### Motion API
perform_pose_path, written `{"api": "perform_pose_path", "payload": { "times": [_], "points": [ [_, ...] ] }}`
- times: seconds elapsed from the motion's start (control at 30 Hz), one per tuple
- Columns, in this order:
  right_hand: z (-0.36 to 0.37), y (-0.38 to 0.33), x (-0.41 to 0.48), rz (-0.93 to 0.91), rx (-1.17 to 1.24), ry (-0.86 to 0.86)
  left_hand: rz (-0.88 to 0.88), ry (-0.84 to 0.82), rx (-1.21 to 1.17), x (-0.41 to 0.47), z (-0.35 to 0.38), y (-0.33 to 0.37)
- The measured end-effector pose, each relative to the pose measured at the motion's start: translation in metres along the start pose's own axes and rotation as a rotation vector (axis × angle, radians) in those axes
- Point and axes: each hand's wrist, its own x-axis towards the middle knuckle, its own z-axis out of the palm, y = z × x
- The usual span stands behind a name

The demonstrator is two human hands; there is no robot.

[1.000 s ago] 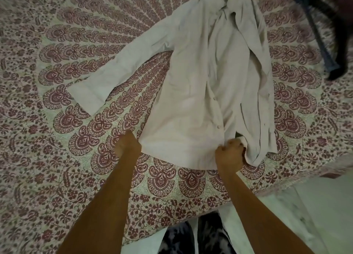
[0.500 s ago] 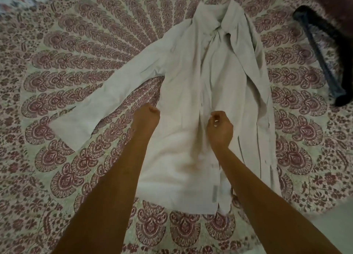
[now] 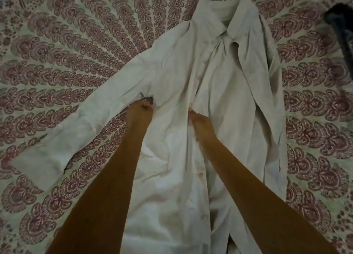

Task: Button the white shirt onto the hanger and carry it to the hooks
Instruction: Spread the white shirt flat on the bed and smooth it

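- White shirt lies face up on the patterned bedspread, with its collar at the far side, the hem running off the near edge of view, and one sleeve flung out to the left.
- At the underarm, where that sleeve joins the body, the left hand is clenched on a bunch of cloth. The right hand appears to pinch the front placket at mid-chest, though blur hides its fingertips.
- Pulling the two grips apart could drag the fronts askew, so that buttons meet the wrong holes. The right-side front already lies doubled over itself.
- No hanger shows at the collar, and buttoning before one is seated would mean undoing the work. A dark object at the far right is cut off too much to name.
- The cloth is thin, off-white and soft, rumpled with long lengthwise creases. Small pale buttons dot the placket, which gapes open near the hem.
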Motion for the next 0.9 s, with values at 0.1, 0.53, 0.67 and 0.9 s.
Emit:
{"api": "perform_pose_path", "payload": {
  "times": [0.1,0.53,0.67,0.9],
  "points": [
    [-0.023,0.009,0.009,-0.363,0.060,0.452,-0.099,0.091,0.063,-0.002,-0.003,-0.004],
    [-0.039,-0.014,0.042,-0.580,-0.105,0.538,0.369,0.292,0.123,0.015,0.009,0.036],
    [-0.021,-0.052,0.071,-0.638,-0.095,0.362,0.490,0.184,0.100,0.040,0.027,0.063],
    [-0.008,-0.101,0.127,-0.445,-0.370,0.362,0.530,0.073,0.157,0.108,0.039,0.096]
  ]
}}
